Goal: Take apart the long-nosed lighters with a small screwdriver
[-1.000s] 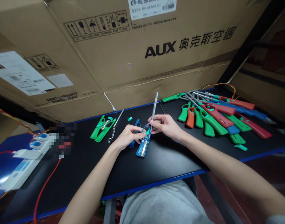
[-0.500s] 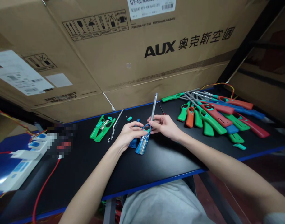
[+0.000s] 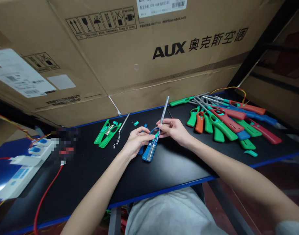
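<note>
At my far left, white power strips [image 3: 19, 169] lie at the table's edge, with a red cable [image 3: 48, 192] trailing down from them toward me. Farther in, a green lighter [image 3: 105, 133] lies opened into its two halves on the black table [image 3: 169, 169], with a loose steel tube [image 3: 124, 123] just beside it and a small teal part [image 3: 136, 123] a little to the right.

My left hand [image 3: 136, 142] comes next. Its thumb and fingertips are closed on the blue lighter [image 3: 149, 152] at the trigger ring, and a second blue shell [image 3: 141, 150] shows just under my fingers. The blue lighter is in front of me near the middle of the table. Its open body slants down toward me, the low end seems to rest on the table, and its metal tube [image 3: 165, 109] points up and away toward the big cardboard box [image 3: 139, 58] behind.

My right hand [image 3: 175, 130] pinches the same lighter from the other side, where the tube meets the body, so both hands grip it together. A thin screwdriver [image 3: 170, 113] lies just beyond my right fingers. Well to the right is a heap of green, red, orange and blue lighters [image 3: 225, 120], tubes pointing left, and one teal part [image 3: 249, 152] lies by itself near the table's front edge.
</note>
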`<state>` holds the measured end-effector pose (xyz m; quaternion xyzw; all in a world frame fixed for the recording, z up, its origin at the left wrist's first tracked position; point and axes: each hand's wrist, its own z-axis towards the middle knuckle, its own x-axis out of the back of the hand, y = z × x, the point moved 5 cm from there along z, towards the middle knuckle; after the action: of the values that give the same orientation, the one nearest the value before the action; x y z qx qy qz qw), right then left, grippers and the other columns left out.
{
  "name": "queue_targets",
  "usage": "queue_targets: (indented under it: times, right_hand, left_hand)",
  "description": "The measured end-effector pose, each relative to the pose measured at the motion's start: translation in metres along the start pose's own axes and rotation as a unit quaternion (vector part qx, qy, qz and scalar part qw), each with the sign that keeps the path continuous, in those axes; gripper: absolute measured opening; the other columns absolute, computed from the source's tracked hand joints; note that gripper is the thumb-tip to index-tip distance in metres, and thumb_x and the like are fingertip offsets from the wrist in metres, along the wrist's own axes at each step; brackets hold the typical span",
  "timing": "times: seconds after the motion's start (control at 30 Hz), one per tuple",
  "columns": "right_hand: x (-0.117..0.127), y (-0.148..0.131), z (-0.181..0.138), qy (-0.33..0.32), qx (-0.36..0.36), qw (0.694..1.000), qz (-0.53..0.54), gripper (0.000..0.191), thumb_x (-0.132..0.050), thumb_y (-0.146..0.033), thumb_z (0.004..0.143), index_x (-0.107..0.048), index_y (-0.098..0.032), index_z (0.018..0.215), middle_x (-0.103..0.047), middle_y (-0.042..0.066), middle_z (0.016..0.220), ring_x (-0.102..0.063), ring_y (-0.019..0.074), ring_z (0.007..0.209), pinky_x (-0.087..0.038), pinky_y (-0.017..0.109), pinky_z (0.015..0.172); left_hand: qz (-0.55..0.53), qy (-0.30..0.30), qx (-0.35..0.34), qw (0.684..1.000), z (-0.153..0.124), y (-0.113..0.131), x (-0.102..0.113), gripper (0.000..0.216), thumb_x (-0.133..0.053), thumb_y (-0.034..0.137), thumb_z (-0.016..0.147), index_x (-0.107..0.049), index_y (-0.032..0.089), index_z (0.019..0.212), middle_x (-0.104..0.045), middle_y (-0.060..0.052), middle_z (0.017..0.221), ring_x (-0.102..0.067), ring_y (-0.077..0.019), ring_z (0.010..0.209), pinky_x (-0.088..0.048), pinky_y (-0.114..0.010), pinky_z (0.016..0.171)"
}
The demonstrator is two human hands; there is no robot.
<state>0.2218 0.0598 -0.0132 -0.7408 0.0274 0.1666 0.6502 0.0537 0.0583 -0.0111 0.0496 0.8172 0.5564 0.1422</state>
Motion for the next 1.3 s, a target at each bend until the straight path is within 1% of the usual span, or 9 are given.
queue_targets:
  times: [0.33, 0.57, 0.7, 0.8, 0.93, 1.03, 1.1, 1.2, 1.3]
  right_hand:
    - [0.000, -0.003, -0.001, 0.001, 0.006, 1.000, 0.007, 0.042, -0.087, -0.039, 0.073, -0.067, -0.013, 0.100, -0.074, 0.003, 0.081, -0.071, 0.0129, 0.063, -0.066, 0.025, 0.064]
    - [0.001, -0.003, -0.001, -0.013, 0.017, 1.000, -0.005, 0.047, -0.088, -0.044, 0.073, -0.066, -0.013, 0.102, -0.075, 0.006, 0.084, -0.074, 0.0171, 0.072, -0.066, 0.028, 0.067]
    - [0.001, -0.002, -0.001, -0.010, 0.020, 1.000, -0.001, 0.050, -0.090, -0.045, 0.070, -0.066, -0.013, 0.100, -0.075, 0.006, 0.084, -0.074, 0.0171, 0.071, -0.066, 0.028, 0.067]
    - [0.001, -0.003, -0.001, -0.005, 0.022, 1.000, 0.002, 0.050, -0.090, -0.045, 0.069, -0.066, -0.013, 0.099, -0.075, 0.006, 0.084, -0.073, 0.0155, 0.068, -0.066, 0.026, 0.066]
    - [0.001, -0.005, -0.002, 0.000, 0.023, 1.000, -0.008, 0.045, -0.087, -0.043, 0.074, -0.067, -0.013, 0.100, -0.074, 0.005, 0.080, -0.073, 0.0154, 0.066, -0.067, 0.027, 0.068]
    - [0.000, -0.006, -0.004, -0.002, 0.018, 1.000, -0.008, 0.041, -0.086, -0.041, 0.076, -0.067, -0.013, 0.099, -0.073, 0.004, 0.077, -0.073, 0.0167, 0.065, -0.067, 0.029, 0.067]
    - [0.000, -0.007, -0.004, -0.001, 0.011, 1.000, -0.001, 0.038, -0.086, -0.039, 0.077, -0.067, -0.013, 0.098, -0.073, 0.005, 0.078, -0.073, 0.0166, 0.066, -0.067, 0.029, 0.067]
    - [0.000, -0.004, -0.005, 0.006, -0.021, 1.000, 0.019, 0.030, -0.085, -0.031, 0.079, -0.069, -0.013, 0.097, -0.074, 0.005, 0.081, -0.073, 0.0158, 0.069, -0.067, 0.027, 0.067]
    - [0.002, 0.005, -0.004, 0.030, -0.074, 0.996, 0.048, 0.023, -0.084, -0.024, 0.079, -0.071, -0.011, 0.093, -0.072, 0.005, 0.080, -0.072, 0.0140, 0.068, -0.066, 0.024, 0.066]
  left_hand:
    - [-0.027, 0.014, 0.000, 1.000, -0.001, -0.001, -0.002, 0.054, -0.097, 0.027, 0.047, -0.055, 0.018, 0.080, -0.067, 0.002, 0.065, -0.062, -0.0089, 0.057, -0.046, -0.016, 0.051]
    - [0.003, -0.022, 0.029, 0.999, 0.000, -0.003, -0.001, 0.055, -0.097, 0.029, 0.049, -0.073, 0.011, 0.095, -0.072, -0.004, 0.080, -0.066, -0.0102, 0.066, -0.052, -0.019, 0.061]
    - [0.027, -0.026, 0.016, 0.999, -0.002, -0.001, -0.003, 0.048, -0.096, 0.033, 0.052, -0.075, 0.010, 0.088, -0.072, -0.005, 0.076, -0.066, -0.0112, 0.066, -0.048, -0.018, 0.059]
    - [0.024, -0.012, 0.001, 1.000, -0.004, -0.001, -0.005, 0.047, -0.096, 0.035, 0.053, -0.075, 0.011, 0.086, -0.074, -0.005, 0.075, -0.070, -0.0147, 0.069, -0.051, -0.020, 0.062]
    - [-0.013, -0.010, -0.009, 1.000, -0.005, -0.003, -0.010, 0.047, -0.096, 0.037, 0.054, -0.073, 0.012, 0.087, -0.075, -0.006, 0.077, -0.073, -0.0175, 0.072, -0.057, -0.025, 0.070]
    - [-0.012, -0.014, -0.023, 1.000, -0.004, -0.004, -0.010, 0.047, -0.097, 0.038, 0.055, -0.072, 0.012, 0.085, -0.074, -0.004, 0.075, -0.070, -0.0146, 0.065, -0.057, -0.025, 0.068]
    - [-0.009, -0.029, -0.023, 0.999, -0.004, -0.004, -0.009, 0.048, -0.097, 0.040, 0.055, -0.072, 0.012, 0.085, -0.074, -0.004, 0.074, -0.071, -0.0162, 0.066, -0.057, -0.026, 0.067]
    - [0.001, -0.038, -0.012, 0.999, -0.002, -0.004, -0.006, 0.051, -0.098, 0.040, 0.054, -0.072, 0.013, 0.089, -0.076, -0.006, 0.078, -0.074, -0.0193, 0.070, -0.058, -0.028, 0.068]
    - [0.049, -0.007, -0.009, 0.999, 0.000, -0.005, 0.002, 0.055, -0.099, 0.040, 0.052, -0.074, 0.012, 0.092, -0.077, -0.007, 0.078, -0.073, -0.0184, 0.068, -0.057, -0.027, 0.068]
